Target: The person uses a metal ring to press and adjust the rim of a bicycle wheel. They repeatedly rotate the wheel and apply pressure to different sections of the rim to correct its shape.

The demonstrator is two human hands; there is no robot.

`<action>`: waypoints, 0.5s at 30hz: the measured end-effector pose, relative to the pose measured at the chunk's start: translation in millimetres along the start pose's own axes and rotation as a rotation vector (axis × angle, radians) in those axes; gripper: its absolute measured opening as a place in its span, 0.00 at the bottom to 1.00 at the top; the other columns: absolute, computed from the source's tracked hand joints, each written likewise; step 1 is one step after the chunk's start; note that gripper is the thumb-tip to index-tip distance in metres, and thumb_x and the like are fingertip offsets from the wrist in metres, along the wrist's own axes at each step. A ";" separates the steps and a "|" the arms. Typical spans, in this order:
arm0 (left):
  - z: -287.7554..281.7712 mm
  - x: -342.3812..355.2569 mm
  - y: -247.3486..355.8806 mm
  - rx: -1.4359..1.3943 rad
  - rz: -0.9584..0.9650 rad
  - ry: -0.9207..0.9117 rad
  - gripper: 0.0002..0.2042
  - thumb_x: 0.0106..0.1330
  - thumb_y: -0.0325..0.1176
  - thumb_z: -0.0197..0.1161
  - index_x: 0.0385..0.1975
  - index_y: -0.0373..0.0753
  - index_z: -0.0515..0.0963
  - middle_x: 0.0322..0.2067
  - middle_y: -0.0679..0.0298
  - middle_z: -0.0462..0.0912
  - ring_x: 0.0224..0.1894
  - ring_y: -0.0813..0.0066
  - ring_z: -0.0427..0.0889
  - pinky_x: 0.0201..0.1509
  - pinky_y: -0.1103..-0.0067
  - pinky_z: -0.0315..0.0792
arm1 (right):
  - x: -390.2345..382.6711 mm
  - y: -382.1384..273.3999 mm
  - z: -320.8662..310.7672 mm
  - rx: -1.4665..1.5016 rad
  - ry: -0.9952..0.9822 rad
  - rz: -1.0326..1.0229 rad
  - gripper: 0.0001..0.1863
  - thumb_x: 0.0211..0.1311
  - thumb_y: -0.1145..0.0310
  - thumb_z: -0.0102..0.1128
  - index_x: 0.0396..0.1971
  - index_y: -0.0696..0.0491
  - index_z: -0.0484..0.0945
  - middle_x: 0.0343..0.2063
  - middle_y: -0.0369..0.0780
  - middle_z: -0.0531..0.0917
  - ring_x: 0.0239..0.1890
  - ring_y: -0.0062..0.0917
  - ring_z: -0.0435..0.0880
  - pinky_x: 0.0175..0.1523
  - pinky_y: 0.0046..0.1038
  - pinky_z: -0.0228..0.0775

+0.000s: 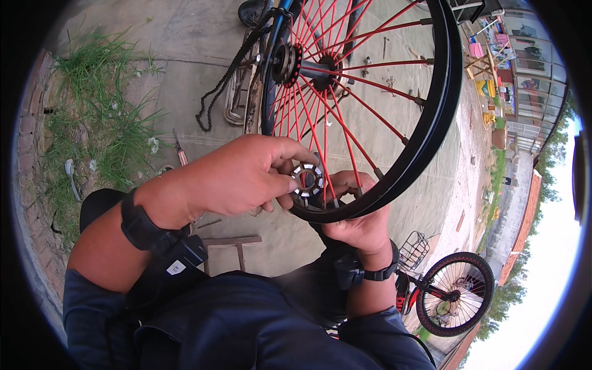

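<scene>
A bicycle wheel with a black rim (453,68) and red spokes (376,28) stands tilted in front of me, without a tire. My left hand (253,176) pinches a round, notched metal spoke wrench (308,179) between thumb and fingers. It is beside the spokes, close to the lower rim; whether it sits on a spoke nipple I cannot tell. My right hand (361,213) is wrapped round the bottom of the rim, with fingers behind the spokes. The hub (317,73) and sprocket (287,65) are above both hands.
A black chain (213,102) hangs left of the wheel from a blue frame tube. A screwdriver (179,148) lies on the ground near grass (102,117). Metal hub parts (390,82) lie beyond the spokes. Another bicycle's wheel (455,294) is at lower right, a wooden frame (237,242) below my hands.
</scene>
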State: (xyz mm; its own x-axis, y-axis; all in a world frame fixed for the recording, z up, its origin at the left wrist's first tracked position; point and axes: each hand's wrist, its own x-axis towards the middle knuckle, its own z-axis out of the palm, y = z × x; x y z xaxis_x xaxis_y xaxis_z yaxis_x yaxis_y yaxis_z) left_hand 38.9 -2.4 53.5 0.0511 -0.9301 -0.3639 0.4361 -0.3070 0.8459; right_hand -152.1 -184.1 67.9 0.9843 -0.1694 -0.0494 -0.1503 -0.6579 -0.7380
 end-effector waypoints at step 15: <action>-2.0 -0.5 -1.7 -0.002 -0.021 -0.001 0.22 0.70 0.18 0.53 0.65 0.36 0.73 0.45 0.61 0.84 0.39 0.75 0.86 0.38 0.81 0.81 | -0.7 1.0 0.4 0.005 -0.005 0.021 0.29 0.43 0.71 0.79 0.45 0.63 0.75 0.34 0.42 0.86 0.35 0.24 0.87 0.45 0.28 0.80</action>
State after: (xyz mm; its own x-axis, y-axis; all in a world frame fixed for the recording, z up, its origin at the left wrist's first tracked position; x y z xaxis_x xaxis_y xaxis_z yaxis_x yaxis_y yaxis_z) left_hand 39.9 -1.0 51.4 0.0412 -0.9236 -0.3812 0.4393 -0.3260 0.8371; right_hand -152.9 -184.4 66.9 0.9815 -0.1792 -0.0679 -0.1700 -0.6505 -0.7402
